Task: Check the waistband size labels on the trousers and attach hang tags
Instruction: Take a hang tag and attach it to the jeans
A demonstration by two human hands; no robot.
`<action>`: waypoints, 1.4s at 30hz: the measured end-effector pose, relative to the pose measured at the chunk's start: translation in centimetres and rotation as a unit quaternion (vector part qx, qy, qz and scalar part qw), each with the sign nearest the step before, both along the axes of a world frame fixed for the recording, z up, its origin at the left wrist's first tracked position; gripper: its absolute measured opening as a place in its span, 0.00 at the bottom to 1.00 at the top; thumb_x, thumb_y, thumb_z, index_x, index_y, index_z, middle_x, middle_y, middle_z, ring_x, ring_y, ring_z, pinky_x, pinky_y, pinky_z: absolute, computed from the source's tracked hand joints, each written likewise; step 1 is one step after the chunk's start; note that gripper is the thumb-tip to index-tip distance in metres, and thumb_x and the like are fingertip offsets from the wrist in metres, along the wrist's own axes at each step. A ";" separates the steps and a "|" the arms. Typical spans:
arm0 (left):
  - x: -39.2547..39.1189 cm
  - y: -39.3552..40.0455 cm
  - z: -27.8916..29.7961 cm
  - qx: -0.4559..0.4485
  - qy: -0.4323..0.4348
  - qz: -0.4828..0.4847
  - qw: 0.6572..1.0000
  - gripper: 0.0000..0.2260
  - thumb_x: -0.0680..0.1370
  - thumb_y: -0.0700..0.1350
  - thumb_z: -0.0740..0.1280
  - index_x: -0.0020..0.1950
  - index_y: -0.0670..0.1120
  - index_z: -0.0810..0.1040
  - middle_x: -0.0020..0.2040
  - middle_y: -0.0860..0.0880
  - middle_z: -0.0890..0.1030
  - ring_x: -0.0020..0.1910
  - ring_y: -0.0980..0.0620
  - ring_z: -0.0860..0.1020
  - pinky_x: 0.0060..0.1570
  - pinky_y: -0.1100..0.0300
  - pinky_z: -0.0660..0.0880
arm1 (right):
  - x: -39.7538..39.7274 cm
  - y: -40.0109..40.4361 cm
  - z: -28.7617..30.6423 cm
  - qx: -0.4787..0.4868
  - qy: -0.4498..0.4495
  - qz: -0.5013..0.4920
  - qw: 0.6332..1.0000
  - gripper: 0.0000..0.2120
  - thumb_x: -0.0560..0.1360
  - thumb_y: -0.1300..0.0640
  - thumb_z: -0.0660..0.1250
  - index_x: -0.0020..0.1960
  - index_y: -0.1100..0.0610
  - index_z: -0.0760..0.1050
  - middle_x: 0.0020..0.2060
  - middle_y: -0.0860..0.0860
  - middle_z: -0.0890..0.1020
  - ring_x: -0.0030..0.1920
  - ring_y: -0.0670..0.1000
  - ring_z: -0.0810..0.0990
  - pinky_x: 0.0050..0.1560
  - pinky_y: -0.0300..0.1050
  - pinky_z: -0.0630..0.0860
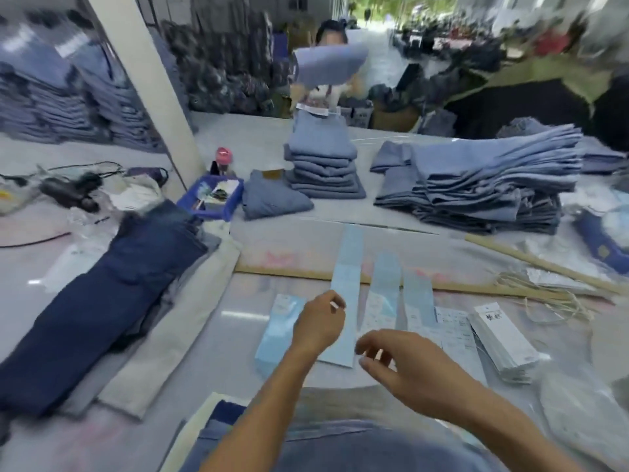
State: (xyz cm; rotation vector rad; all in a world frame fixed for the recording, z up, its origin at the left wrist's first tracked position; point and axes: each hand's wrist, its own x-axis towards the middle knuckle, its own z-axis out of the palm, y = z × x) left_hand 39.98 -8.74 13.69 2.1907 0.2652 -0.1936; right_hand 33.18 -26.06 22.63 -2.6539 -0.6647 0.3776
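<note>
Hang tags [347, 294]: pale blue strips on the table, our landmark.
Hands: left hand [318, 323] over the tags, fingers curled, contents unclear; right hand [405, 361] just right, loose, empty.
Trousers [102, 301]: dark pair, left of tags.
Advice: we'd lift one strip cleanly.
Unclear: tag print blurred.

Table [265, 321] with folded trousers [325, 165], hang tags [349, 287], blue tray [211, 199].
</note>
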 end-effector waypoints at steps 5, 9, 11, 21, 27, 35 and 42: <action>0.8 9.1 -7.6 0.074 0.080 0.067 0.992 0.10 0.80 0.45 0.62 0.60 0.52 0.76 0.57 0.48 0.82 0.53 0.46 0.79 0.48 0.57 0.74 | 7.4 6.1 -6.3 -0.054 0.052 0.027 0.997 0.11 0.81 0.46 0.63 0.61 0.44 0.77 0.53 0.42 0.82 0.49 0.44 0.79 0.50 0.41 0.75; 1.9 13.0 -11.5 0.058 0.057 0.188 0.979 0.05 0.79 0.41 0.64 0.50 0.48 0.79 0.49 0.48 0.83 0.43 0.48 0.77 0.41 0.55 0.74 | 11.7 11.6 -13.0 -0.028 0.110 0.027 0.993 0.12 0.80 0.53 0.65 0.63 0.50 0.80 0.57 0.46 0.83 0.54 0.47 0.81 0.56 0.42 0.77; 2.7 13.3 -13.0 0.043 0.043 0.219 0.974 0.05 0.78 0.40 0.64 0.46 0.47 0.79 0.46 0.48 0.82 0.43 0.48 0.77 0.43 0.54 0.76 | 13.5 13.7 -16.3 -0.019 0.122 0.026 0.992 0.13 0.80 0.56 0.66 0.63 0.51 0.81 0.59 0.47 0.83 0.56 0.47 0.81 0.59 0.41 0.76; 4.0 12.1 -18.4 0.117 -0.095 0.141 0.978 0.09 0.77 0.45 0.74 0.56 0.46 0.82 0.50 0.48 0.79 0.50 0.44 0.76 0.52 0.50 0.73 | 20.3 15.5 -26.1 0.055 -0.100 0.116 0.987 0.12 0.74 0.60 0.75 0.57 0.60 0.83 0.58 0.55 0.83 0.58 0.59 0.80 0.55 0.52 0.80; 4.1 12.4 -19.0 0.081 -0.113 0.167 0.976 0.11 0.76 0.43 0.75 0.58 0.45 0.82 0.49 0.48 0.79 0.49 0.45 0.75 0.53 0.48 0.75 | 20.7 15.7 -26.5 0.088 -0.144 0.142 0.975 0.08 0.74 0.57 0.76 0.53 0.58 0.85 0.51 0.52 0.84 0.51 0.57 0.81 0.47 0.48 0.81; 3.7 12.7 -19.5 0.068 -0.132 0.170 0.974 0.12 0.76 0.40 0.75 0.59 0.44 0.83 0.49 0.50 0.79 0.49 0.48 0.75 0.52 0.49 0.77 | 21.2 16.0 -25.3 0.047 -0.161 0.191 0.967 0.11 0.76 0.56 0.74 0.57 0.59 0.84 0.53 0.55 0.83 0.50 0.58 0.80 0.46 0.52 0.79; 3.8 12.5 -19.5 0.078 -0.136 0.161 0.974 0.11 0.76 0.39 0.75 0.59 0.42 0.84 0.48 0.49 0.79 0.48 0.47 0.75 0.50 0.48 0.77 | 21.0 16.0 -25.4 0.060 -0.156 0.179 0.969 0.07 0.80 0.56 0.70 0.54 0.58 0.83 0.51 0.53 0.83 0.51 0.56 0.79 0.45 0.52 0.78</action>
